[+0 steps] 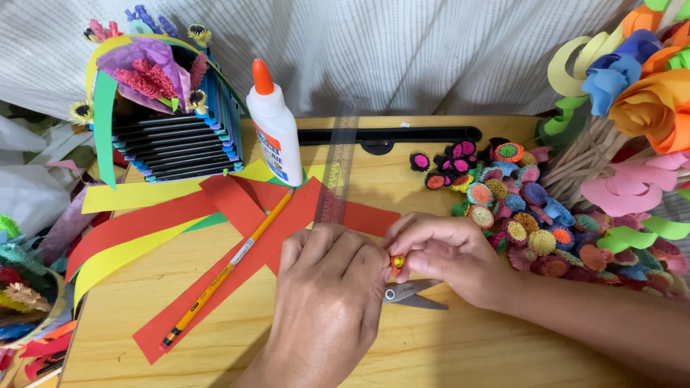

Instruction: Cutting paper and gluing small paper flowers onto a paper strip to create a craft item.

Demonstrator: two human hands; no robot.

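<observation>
Near centre: left hand (327, 287) and right hand (449, 255), fingertips pressed together on a small rolled paper coil, yellow with an orange centre (397, 261). The coil sits between the two hands, apparently gripped by both; its axis cannot be told. Just beneath: grey-handled metal scissors (410, 293). Left: yellow pencil (226, 269) on red paper strips (237, 215). Far: white glue bottle with orange cap (273, 126).

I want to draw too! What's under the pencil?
The pencil lies on red paper strips, over yellow strips and the wooden table. What the strips cover is hidden.
</observation>
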